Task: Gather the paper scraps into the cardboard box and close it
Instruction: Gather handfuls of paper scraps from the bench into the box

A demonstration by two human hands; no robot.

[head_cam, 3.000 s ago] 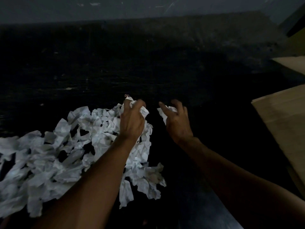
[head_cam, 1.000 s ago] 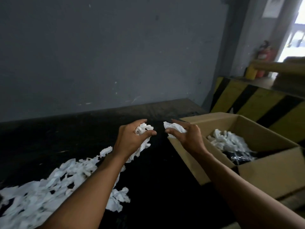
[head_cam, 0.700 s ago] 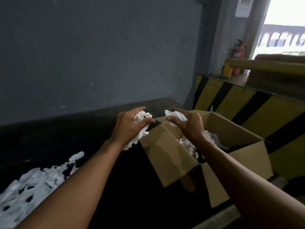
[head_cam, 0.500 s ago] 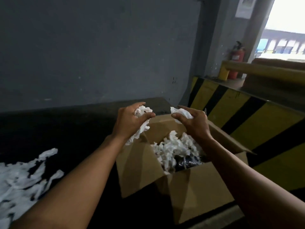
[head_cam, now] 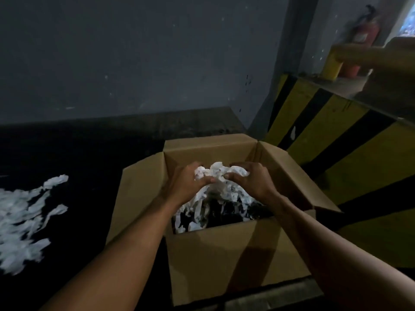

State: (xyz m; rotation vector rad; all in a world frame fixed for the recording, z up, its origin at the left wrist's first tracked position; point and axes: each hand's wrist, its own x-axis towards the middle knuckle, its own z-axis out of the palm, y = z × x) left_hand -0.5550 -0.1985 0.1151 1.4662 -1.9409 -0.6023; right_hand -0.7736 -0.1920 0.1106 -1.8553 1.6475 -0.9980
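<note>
Loose paper scraps (head_cam: 22,221): lay spread on the dark surface (head_cam: 78,153), far left, apart from the box.
Cardboard box (head_cam: 224,254): stood centre, flaps open, more scraps inside.
Left hand (head_cam: 186,187): fingers curled round a wad of scraps (head_cam: 215,173) over the box opening.
Right hand (head_cam: 251,182): clutched the same wad, thumbs close together.
Striped barrier (head_cam: 325,135), fire extinguisher (head_cam: 363,34): stood at right.

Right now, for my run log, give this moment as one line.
left hand grips paper scraps | right hand grips scraps too | both over open cardboard box | pile lies on dark surface
</note>
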